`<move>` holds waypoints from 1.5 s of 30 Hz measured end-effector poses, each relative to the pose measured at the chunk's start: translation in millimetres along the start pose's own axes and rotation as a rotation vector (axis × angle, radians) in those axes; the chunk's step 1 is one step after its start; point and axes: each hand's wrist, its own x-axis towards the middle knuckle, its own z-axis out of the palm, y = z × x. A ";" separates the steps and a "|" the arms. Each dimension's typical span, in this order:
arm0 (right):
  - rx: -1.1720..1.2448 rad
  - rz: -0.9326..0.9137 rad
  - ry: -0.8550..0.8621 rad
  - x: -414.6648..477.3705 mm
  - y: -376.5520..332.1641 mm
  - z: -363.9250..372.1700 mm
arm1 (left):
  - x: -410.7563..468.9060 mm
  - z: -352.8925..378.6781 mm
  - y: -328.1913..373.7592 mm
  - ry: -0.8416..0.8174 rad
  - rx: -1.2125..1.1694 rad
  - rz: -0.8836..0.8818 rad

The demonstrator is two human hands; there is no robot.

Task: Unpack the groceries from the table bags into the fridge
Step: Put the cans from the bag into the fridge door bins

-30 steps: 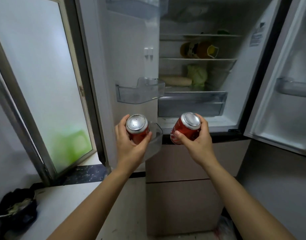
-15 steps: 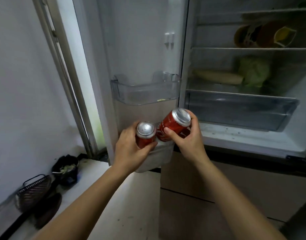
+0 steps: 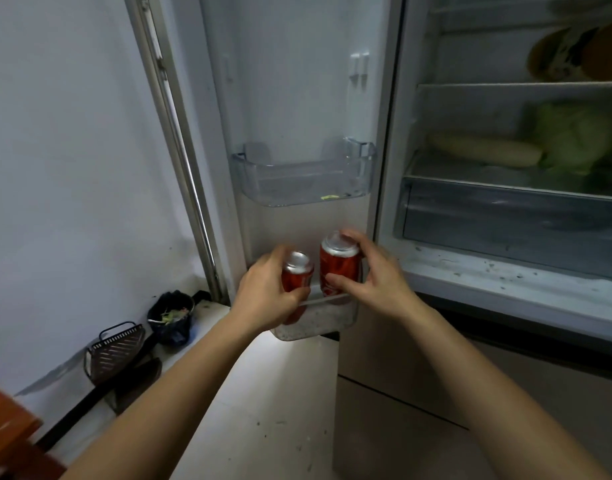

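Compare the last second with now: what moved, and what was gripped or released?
Both red metal drink cans travelled to the clear plastic lower door bin: the left hand has sunk the left can partly inside, and the right hand has righted the tilted right can at its rim. Nothing released; both grips unchanged, and the clear upper door bin unchanged.

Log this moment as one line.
left hand: grips left can | right hand: grips right can | cans: upright, side by side at lower door bin | stage: placing, not released

Dim, cool light; fridge interior (image 3: pixel 505 140) murky, soft; bright patch on floor (image 3: pixel 280 362) below door bin (image 3: pixel 315 320); hands motion-blurred; wide-angle bowing at edges.
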 end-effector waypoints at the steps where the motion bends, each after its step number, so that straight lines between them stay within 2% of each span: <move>1: -0.015 -0.014 -0.010 -1.5 0.5 -0.2 | -0.1 -0.4 -0.2 -0.008 0.011 0.008; 9: -0.135 -0.036 -0.022 0.2 -4.9 -3.8 | 2.8 0.3 -1.8 -0.051 0.085 0.016; 14: -0.251 -0.018 -0.077 7.7 -11.1 -7.6 | 1.6 2.2 -7.3 -0.031 0.172 0.111; 18: -0.226 -0.019 -0.077 0.0 -5.9 -5.4 | -12.4 2.1 -7.6 0.071 0.220 0.203; 22: -0.157 -0.046 0.083 -21.6 2.4 10.3 | -36.5 -0.3 -7.9 0.232 0.257 0.274; 24: -0.109 -0.073 0.172 -31.6 0.3 19.8 | -52.1 -0.6 -9.9 0.292 0.232 0.228; 27: -0.090 -0.138 0.302 -43.0 -7.5 37.6 | -77.9 -1.3 -17.3 0.337 0.234 0.069; 32: -0.109 -0.219 0.477 -48.6 -28.4 79.1 | -119.4 -16.8 -45.8 0.382 0.406 -0.114; 38: -0.240 -0.362 0.426 -57.0 -86.3 141.7 | -180.9 -74.8 -90.4 0.422 0.544 -0.250; 45: -0.190 -0.513 0.163 -98.4 -213.9 260.8 | -305.7 -180.4 -171.0 0.483 0.617 -0.519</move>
